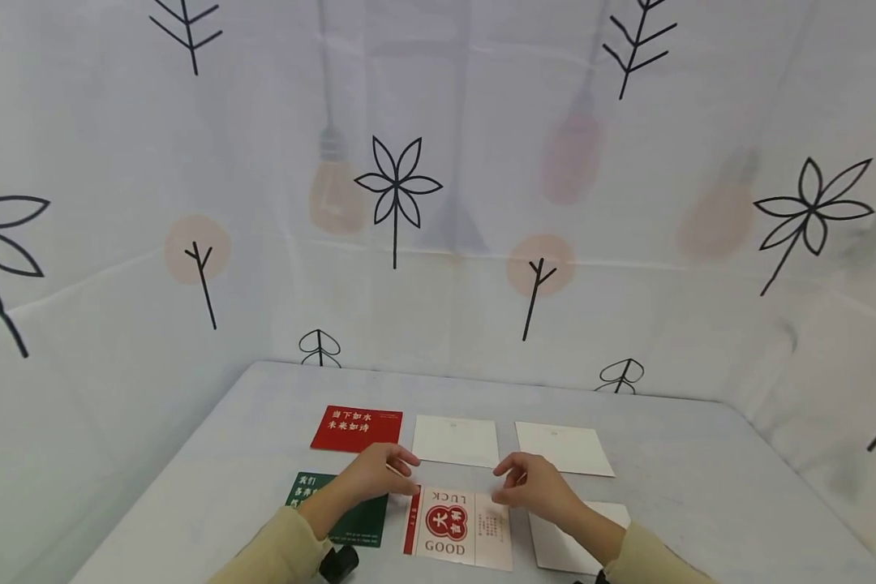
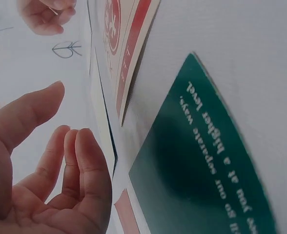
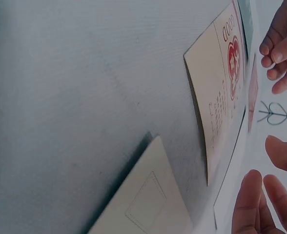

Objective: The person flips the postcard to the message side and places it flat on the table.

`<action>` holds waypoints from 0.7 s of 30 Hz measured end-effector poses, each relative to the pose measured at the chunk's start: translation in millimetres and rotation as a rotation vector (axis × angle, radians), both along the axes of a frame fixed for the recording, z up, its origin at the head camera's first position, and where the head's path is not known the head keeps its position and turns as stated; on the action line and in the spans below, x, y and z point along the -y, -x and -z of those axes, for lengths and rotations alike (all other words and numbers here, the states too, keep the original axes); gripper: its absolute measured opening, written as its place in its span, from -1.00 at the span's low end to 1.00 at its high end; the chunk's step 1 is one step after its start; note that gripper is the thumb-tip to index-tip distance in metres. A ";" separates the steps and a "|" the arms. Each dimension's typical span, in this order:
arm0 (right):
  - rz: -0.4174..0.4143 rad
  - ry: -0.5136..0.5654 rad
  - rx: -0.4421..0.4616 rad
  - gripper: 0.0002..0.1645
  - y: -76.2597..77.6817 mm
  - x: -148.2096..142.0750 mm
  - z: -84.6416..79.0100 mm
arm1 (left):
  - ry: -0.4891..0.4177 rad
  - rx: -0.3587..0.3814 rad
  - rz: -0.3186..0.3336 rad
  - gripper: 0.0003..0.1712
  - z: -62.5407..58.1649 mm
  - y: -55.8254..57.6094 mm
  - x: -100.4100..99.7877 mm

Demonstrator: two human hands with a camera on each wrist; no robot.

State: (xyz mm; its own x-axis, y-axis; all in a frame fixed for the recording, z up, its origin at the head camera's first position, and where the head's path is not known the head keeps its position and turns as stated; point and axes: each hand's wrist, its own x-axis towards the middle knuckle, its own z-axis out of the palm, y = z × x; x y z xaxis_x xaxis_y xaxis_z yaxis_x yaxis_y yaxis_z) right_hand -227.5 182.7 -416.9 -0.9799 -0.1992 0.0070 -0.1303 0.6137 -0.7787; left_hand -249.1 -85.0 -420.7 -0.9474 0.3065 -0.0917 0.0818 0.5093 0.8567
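Note:
A cream card with red print reading "GOOD LUCK" (image 1: pixel 446 523) lies on the table between the two hands. Above its upper left corner hovers my left hand (image 1: pixel 381 470), fingers loosely bent and holding nothing. My right hand (image 1: pixel 536 488) is over its upper right side in the same loose way, thumb apart from the fingers in the right wrist view. Beneath the left forearm is a green card (image 1: pixel 365 523) with white lettering, partly covered. The right forearm partly hides a white card (image 1: pixel 555 545), which shows a dotted stamp box in the right wrist view.
A back row holds a red card (image 1: pixel 358 428) with white characters and two blank-looking white cards, one in the middle (image 1: pixel 456 440) and one at the right (image 1: pixel 564 448). A white cloth covers the table (image 1: pixel 664 454). Patterned curtains (image 1: pixel 453 308) enclose it at the back and sides.

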 end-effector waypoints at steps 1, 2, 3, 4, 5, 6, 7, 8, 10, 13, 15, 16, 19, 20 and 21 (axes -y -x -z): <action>-0.003 -0.010 -0.002 -0.63 -1.3 -0.9 0.4 | 0.003 0.003 0.004 -0.63 -0.1 -0.6 0.4; -0.004 -0.013 -0.001 -0.62 -2.8 -1.9 0.5 | 0.009 0.005 0.008 -0.62 0.0 -1.0 0.7; -0.008 -0.018 0.000 -0.61 -4.0 -2.6 1.1 | 0.018 0.008 0.009 -0.61 -0.1 -1.7 1.1; -0.008 -0.021 0.004 -0.61 -5.2 -3.3 1.6 | 0.023 0.011 0.012 -0.60 0.1 -2.0 1.5; -0.011 -0.026 0.003 -0.61 -6.2 -4.0 2.6 | 0.029 0.012 0.015 -0.59 0.1 -2.4 1.8; -0.013 -0.031 0.003 -0.60 -7.4 -4.7 3.2 | 0.035 0.013 0.016 -0.58 0.2 -2.6 2.0; -0.020 -0.036 0.003 -0.60 -8.4 -5.2 4.3 | 0.043 0.015 0.017 -0.58 0.6 -3.3 2.3; -0.022 -0.039 0.003 -0.59 -9.4 -5.9 5.2 | 0.052 0.015 0.019 -0.57 1.2 -3.9 2.5; -0.032 -0.046 0.003 -0.57 -10.9 -7.5 7.1 | 0.065 0.016 0.024 -0.55 2.6 -4.7 2.0; -0.048 -0.055 0.005 -0.54 -12.1 -10.1 8.9 | 0.099 0.022 0.032 -0.52 5.4 -5.6 0.2; -0.059 -0.062 0.013 -0.52 -11.9 -11.4 10.4 | 0.118 0.033 0.042 -0.49 7.5 -6.0 -1.0; -0.062 -0.067 0.020 -0.51 -11.6 -11.7 11.2 | 0.126 0.040 0.046 -0.49 8.4 -6.1 -1.4; -0.070 -0.089 0.042 -0.47 -10.9 -12.3 14.0 | 0.136 0.056 0.048 -0.45 11.2 -6.4 -2.0; -0.070 -0.097 0.051 -0.46 -10.8 -12.9 14.8 | 0.139 0.057 0.048 -0.44 12.5 -6.2 -2.6; -0.067 -0.105 0.064 -0.45 -11.1 -13.5 15.1 | 0.142 0.059 0.048 -0.43 13.4 -6.2 -3.0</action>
State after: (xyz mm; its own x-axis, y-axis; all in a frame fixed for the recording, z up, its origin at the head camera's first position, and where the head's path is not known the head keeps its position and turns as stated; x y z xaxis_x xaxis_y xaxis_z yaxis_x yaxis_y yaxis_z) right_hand -216.4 196.2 -432.0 -0.9622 -0.2606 -0.0792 -0.1261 0.6839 -0.7186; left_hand -242.9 -81.9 -434.1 -0.9237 0.3311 -0.1926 0.0606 0.6227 0.7801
